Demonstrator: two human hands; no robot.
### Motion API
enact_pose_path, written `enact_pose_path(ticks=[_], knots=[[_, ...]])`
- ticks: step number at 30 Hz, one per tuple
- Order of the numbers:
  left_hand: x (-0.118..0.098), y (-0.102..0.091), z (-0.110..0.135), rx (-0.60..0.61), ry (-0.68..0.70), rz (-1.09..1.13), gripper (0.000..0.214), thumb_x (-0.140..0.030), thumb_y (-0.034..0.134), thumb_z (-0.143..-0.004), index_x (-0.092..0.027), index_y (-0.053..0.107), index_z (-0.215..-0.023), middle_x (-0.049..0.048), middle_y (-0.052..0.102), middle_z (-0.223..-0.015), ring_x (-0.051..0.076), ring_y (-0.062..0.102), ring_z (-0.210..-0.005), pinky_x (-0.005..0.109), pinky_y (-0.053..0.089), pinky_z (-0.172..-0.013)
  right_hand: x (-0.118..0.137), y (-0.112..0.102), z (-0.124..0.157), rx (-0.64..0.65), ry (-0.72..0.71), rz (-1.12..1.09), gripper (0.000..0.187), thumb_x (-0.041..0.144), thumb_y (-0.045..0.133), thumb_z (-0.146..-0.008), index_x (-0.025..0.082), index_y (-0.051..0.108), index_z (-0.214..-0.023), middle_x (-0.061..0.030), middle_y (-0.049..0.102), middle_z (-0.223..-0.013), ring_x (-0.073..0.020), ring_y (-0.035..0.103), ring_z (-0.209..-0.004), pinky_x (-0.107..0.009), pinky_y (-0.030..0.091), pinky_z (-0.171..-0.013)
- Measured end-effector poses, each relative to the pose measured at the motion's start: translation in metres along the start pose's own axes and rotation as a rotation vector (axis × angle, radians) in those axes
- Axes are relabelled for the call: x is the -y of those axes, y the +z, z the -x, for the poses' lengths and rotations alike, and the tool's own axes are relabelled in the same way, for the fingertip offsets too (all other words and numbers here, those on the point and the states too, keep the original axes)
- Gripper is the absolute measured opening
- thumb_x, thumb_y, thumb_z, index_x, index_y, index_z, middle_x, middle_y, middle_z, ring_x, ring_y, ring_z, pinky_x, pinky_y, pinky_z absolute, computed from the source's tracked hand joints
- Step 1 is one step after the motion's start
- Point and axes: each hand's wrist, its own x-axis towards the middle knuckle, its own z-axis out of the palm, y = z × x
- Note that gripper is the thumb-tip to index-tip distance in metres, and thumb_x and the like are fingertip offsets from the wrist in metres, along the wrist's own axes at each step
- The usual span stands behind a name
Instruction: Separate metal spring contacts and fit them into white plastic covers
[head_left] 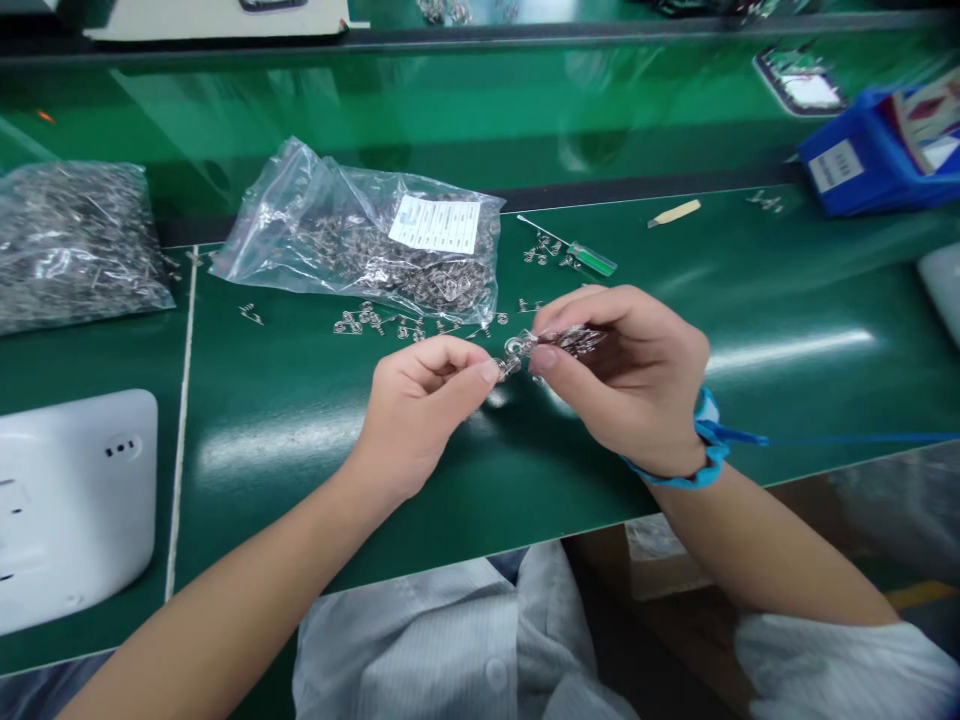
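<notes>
My right hand (626, 370) is closed around a small bunch of metal springs (577, 342), their wire ends sticking out toward the palm. Thumb and forefinger of my left hand (427, 400) pinch a spring (508, 368) at the near edge of that bunch. The two hands almost meet above the green mat. Behind them lies a clear zip bag (360, 230) full of similar springs, with a white printed label (435, 222). Several loose springs (367, 318) are scattered in front of the bag. A blue wrist strap (709, 440) circles my right wrist.
A second bag of springs (75, 245) sits at the left, above a white plastic housing (79, 510). Right of the middle bag are a green-handled screwdriver (592, 258) and a small yellowish tool (675, 213). A blue bin (862, 160) stands at the far right. The strap's cord (847, 438) runs rightward.
</notes>
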Motion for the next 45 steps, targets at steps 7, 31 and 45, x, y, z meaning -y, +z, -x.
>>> enact_pose_path(ticks=[7, 31, 45], knots=[[-0.014, -0.007, -0.005, 0.109, 0.029, -0.255, 0.014, -0.026, 0.074, -0.078, -0.018, 0.069, -0.068, 0.0, 0.057, -0.06, 0.009, 0.045, -0.055, 0.024, 0.034, -0.051, 0.001, -0.01, -0.002, 0.158, 0.023, 0.004, 0.012, 0.027, 0.072, -0.089, 0.026, 0.071, -0.101, -0.0033, 0.072, -0.086, -0.0174, 0.065, -0.07, -0.033, 0.054, -0.058], [-0.029, -0.022, -0.011, 0.397, 0.042, -0.628, 0.019, -0.018, 0.058, -0.087, -0.018, 0.06, -0.069, -0.0013, 0.048, -0.067, 0.009, 0.04, -0.057, 0.024, 0.03, -0.053, 0.001, -0.019, -0.009, 0.419, -0.252, 0.298, 0.027, 0.009, 0.051, -0.096, 0.028, 0.071, -0.095, -0.0027, 0.071, -0.093, -0.0154, 0.068, -0.082, -0.032, 0.056, -0.073], [-0.017, -0.03, 0.017, -0.062, 0.186, -0.285, 0.024, -0.038, 0.053, -0.096, -0.018, 0.056, -0.083, -0.0005, 0.058, -0.075, 0.012, 0.052, -0.073, 0.024, 0.041, -0.072, 0.017, 0.026, 0.005, 0.16, 0.317, -0.234, 0.015, 0.033, 0.075, -0.086, 0.019, 0.068, -0.088, -0.0063, 0.067, -0.105, -0.0142, 0.068, -0.088, -0.028, 0.057, -0.077]])
